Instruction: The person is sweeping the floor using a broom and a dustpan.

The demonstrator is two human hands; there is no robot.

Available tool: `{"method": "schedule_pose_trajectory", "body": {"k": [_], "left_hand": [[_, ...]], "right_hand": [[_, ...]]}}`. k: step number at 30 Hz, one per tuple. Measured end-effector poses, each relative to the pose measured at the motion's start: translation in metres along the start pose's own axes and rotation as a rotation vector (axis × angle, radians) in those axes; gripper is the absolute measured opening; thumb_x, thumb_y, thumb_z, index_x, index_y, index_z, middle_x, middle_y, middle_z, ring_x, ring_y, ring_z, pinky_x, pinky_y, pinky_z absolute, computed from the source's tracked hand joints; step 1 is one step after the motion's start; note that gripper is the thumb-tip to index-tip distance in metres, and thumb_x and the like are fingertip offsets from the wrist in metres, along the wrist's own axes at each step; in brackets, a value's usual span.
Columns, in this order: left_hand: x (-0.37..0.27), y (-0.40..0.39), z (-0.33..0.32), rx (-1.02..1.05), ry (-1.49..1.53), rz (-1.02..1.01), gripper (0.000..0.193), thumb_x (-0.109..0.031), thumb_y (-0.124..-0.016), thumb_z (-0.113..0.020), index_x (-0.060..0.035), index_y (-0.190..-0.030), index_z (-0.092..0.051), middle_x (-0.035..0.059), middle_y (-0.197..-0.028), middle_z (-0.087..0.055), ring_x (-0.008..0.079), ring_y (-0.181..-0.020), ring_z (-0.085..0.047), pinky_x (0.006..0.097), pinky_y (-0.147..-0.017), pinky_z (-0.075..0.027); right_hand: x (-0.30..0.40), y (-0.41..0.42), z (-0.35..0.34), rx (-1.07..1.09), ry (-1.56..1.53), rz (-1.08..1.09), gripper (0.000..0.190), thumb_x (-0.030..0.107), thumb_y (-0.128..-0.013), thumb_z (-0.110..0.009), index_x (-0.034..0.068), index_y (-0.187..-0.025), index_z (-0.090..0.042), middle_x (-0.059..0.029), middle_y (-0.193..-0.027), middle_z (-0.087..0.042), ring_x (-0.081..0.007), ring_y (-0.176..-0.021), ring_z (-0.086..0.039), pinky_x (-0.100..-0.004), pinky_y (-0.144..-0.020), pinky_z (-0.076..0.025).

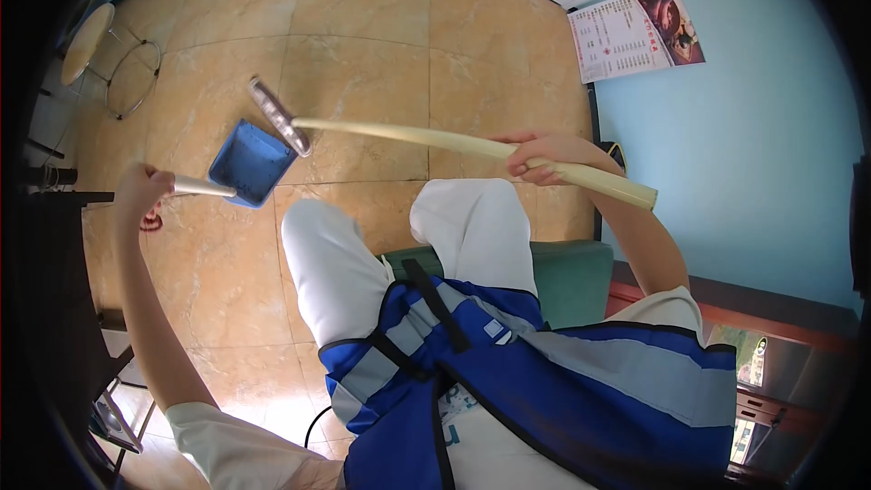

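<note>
My right hand point(544, 156) is closed around the pale wooden handle of a broom point(408, 134), which stretches leftward across the view. The narrow broom head, slightly blurred, lies at the right edge of a blue dustpan point(253, 162). Dark bits of debris show inside the pan. At the left, my left hand point(144, 187) grips the end of the dustpan's light-coloured handle. A red beaded bracelet hangs at that wrist.
Tan tiles point(360, 82) cover the floor. A round stool point(88, 44) stands at the upper left, beside dark furniture point(51, 286). On the right are a light-blue wall point(735, 170) with a printed poster point(633, 34), and a green seat point(571, 279) beneath me.
</note>
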State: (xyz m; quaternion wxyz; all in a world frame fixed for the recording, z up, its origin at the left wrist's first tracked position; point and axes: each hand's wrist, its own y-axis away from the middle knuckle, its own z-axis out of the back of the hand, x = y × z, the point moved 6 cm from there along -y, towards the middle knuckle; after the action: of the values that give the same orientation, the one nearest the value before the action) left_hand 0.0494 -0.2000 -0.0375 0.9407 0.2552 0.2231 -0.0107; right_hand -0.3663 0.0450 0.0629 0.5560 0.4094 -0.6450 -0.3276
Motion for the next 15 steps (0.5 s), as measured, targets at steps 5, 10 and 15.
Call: {"method": "schedule_pose_trajectory", "body": {"k": [5, 10, 15], "left_hand": [[-0.058, -0.019, 0.006, 0.087, -0.12, -0.106, 0.016, -0.012, -0.063, -0.056, 0.0034, -0.068, -0.056, 0.0065, -0.046, -0.047, 0.0128, -0.038, -0.047, 0.0257, -0.032, -0.035], [-0.087, -0.044, -0.01, 0.083, -0.151, -0.159, 0.014, -0.009, -0.061, -0.055, 0.0041, -0.067, -0.056, 0.0076, -0.045, -0.047, 0.0125, -0.036, -0.046, 0.0252, -0.031, -0.034], [-0.099, -0.063, -0.008, 0.056, -0.13, -0.142, 0.011, -0.005, -0.058, -0.056, 0.0054, -0.062, -0.054, 0.0085, -0.045, -0.047, 0.0126, -0.036, -0.046, 0.0244, -0.03, -0.034]], "right_hand": [[-0.003, 0.022, 0.041, -0.165, -0.144, 0.073, 0.047, 0.001, -0.073, -0.042, 0.0, -0.118, -0.028, -0.003, -0.062, -0.042, -0.002, -0.037, -0.032, -0.0119, -0.029, -0.024], [0.005, 0.021, 0.073, -0.442, 0.093, 0.108, 0.045, 0.003, -0.071, -0.044, -0.001, -0.114, -0.033, -0.0033, -0.063, -0.043, -0.0031, -0.038, -0.035, -0.014, -0.031, -0.028], [0.005, -0.022, 0.118, -0.523, 0.266, 0.066, 0.041, 0.005, -0.069, -0.045, -0.002, -0.108, -0.037, -0.0036, -0.06, -0.044, -0.0054, -0.039, -0.038, -0.0185, -0.034, -0.032]]}}
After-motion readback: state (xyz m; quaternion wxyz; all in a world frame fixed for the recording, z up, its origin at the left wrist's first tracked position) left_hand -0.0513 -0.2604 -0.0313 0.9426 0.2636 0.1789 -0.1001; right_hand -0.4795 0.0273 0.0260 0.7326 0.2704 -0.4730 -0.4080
